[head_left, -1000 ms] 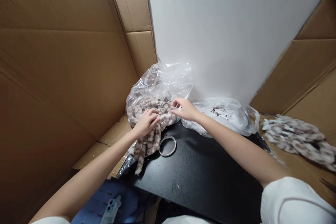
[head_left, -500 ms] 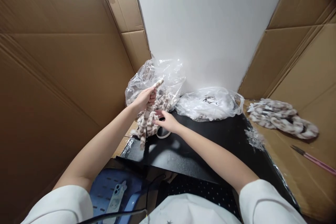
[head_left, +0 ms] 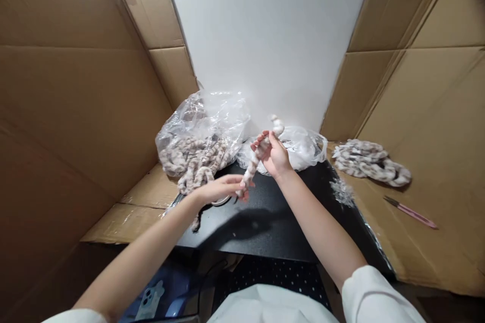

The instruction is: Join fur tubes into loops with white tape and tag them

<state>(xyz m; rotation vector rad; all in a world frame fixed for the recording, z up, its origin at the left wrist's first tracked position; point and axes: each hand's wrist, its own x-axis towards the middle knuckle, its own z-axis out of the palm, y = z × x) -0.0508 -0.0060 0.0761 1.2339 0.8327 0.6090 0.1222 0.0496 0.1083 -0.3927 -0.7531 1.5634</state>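
A fluffy cream-and-brown cord [head_left: 251,167] is stretched at a slant between my two hands, above the black table. Its lower part is in my left hand [head_left: 227,187], with the fingers closed round it. My right hand [head_left: 276,155] grips it higher up, and a curled white end pokes out above the thumb. Left of the hands, more of the same fluffy cord [head_left: 197,177] lies heaped at the mouth of a clear plastic bag [head_left: 223,108]. A dark tip of cord [head_left: 195,224] hangs below my left wrist.
A white plastic bag [head_left: 303,146] lies behind my right hand. On the cardboard at right are a bundle of fluffy cord [head_left: 373,164] and pink-handled tweezers [head_left: 411,212]. Crumpled clear plastic [head_left: 342,192] sits at the black table's [head_left: 273,234] right edge. Cardboard walls [head_left: 76,111] stand on both sides.
Both hands have moved right, away from the heap, with a length of cord now between them. My right hand has risen and closed on the cord; my left has lowered. The view has shifted right.
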